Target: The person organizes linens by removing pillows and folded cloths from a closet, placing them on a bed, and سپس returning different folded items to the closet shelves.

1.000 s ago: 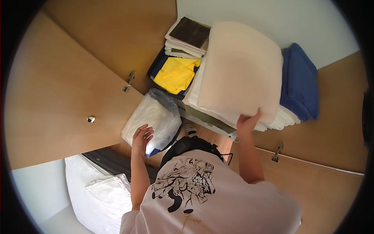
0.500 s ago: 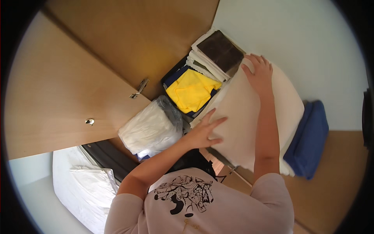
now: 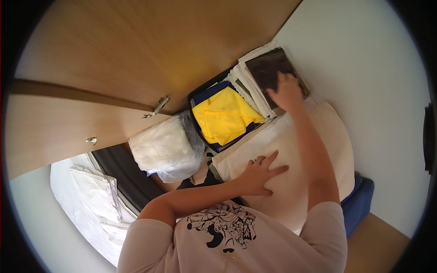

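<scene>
While L fingers (image 3: 272,158) wide o/ bedding (image 3: 337,143), R fingers (image 3: 287,82) wide o/ cloth (image 3: 267,68), wall (image 3: 359,68) adj.

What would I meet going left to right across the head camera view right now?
White fabric, white bundle in clear plastic, yellow cloth, dark brown flat item, folded blue fabric.

The one view came from your head, through the left of two fisheye cameras worn side by side. It faced steeply down, past your printed T-shirt (image 3: 227,227), close by at the lower edge, toward the folded cream blanket (image 3: 291,146) within arm's reach. The wide lens also took in the wooden cupboard door (image 3: 59,125) at left, bending straight edges near the dark, round rim.
</scene>
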Action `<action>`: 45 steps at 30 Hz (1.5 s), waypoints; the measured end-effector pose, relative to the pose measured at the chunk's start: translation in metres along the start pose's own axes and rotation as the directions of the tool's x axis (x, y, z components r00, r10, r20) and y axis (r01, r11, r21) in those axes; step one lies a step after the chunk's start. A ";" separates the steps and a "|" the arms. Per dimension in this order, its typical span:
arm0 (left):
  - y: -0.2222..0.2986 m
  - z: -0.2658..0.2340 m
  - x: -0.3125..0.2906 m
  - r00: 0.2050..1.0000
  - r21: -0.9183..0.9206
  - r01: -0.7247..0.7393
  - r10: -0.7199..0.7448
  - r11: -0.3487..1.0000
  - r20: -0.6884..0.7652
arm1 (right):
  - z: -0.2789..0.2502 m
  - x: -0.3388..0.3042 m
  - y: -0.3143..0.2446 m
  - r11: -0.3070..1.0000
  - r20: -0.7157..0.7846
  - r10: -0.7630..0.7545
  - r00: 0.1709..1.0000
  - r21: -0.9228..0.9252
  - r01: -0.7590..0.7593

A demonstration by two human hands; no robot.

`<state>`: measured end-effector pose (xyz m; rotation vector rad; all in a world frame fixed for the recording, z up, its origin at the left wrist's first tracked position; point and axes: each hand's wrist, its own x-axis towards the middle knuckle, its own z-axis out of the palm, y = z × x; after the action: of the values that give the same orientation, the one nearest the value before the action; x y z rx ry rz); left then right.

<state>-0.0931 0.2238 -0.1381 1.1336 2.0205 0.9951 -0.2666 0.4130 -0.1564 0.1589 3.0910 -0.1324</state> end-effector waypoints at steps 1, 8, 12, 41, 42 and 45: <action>-0.002 -0.003 0.001 1.000 -0.009 0.010 -0.010 1.000 -0.007 | 0.009 0.010 -0.030 0.990 0.056 0.094 0.994 -0.114 -0.087; -0.064 -0.018 0.010 0.995 -0.501 0.005 -0.056 0.865 -0.087 | 0.053 0.035 -0.006 0.992 0.058 0.092 0.994 -0.092 -0.087; -0.131 -0.027 0.058 0.923 -0.667 0.090 -0.313 0.739 -0.223 | 0.042 0.050 0.022 0.955 0.118 0.127 0.985 0.253 -0.154; -0.129 -0.081 0.112 0.841 -0.813 -0.514 -0.346 -0.275 -0.415 | -0.082 -0.044 -0.059 0.950 -0.054 -0.112 0.992 0.287 0.123; -0.131 -0.077 0.101 0.820 -0.732 -0.563 -0.369 -0.384 -0.438 | -0.076 -0.058 -0.081 0.944 -0.065 -0.230 0.971 0.229 0.239; -0.174 -0.057 0.045 0.815 -0.806 -0.549 -0.356 -0.220 -0.458 | -0.049 -0.088 -0.140 0.940 0.241 -0.327 0.914 0.182 0.289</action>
<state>-0.2322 0.1840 -0.2597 -0.1176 0.4939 2.5966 -0.1962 0.2697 -0.0913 -0.3213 2.8083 -0.3551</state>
